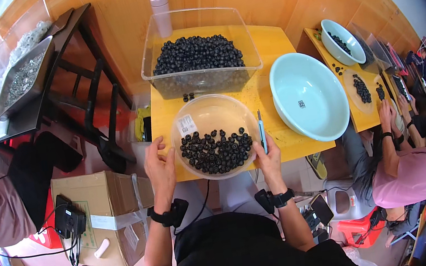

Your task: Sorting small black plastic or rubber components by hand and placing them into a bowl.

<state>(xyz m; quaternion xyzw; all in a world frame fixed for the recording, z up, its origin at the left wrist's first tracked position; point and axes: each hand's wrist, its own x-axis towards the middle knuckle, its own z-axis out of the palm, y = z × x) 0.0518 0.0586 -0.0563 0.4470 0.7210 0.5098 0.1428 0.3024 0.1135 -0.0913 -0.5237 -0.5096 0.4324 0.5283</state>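
Note:
A round clear plastic bowl [212, 109] sits in front of me on the yellow table [273, 129], with a layer of small round black parts [219, 151] in its near half. My left hand [161, 169] is at the bowl's left rim, its fingers apart and holding nothing. At the right rim, my right hand [269, 162] is closed on a slim light-blue tool [262, 136] that points away from me; its exact kind is unclear. Behind the bowl stands a clear rectangular bin [205, 81] heaped with the same black parts. A few loose ones [188, 97] lie between bin and bowl.
A light-blue basin [310, 95] stands right of the bowl. A pink tumbler [161, 16] is behind the bin. Cardboard box [120, 214] at lower left, beside a dark table [32, 114]. Co-workers sit left and right; one [414, 173] handles black parts at another yellow table.

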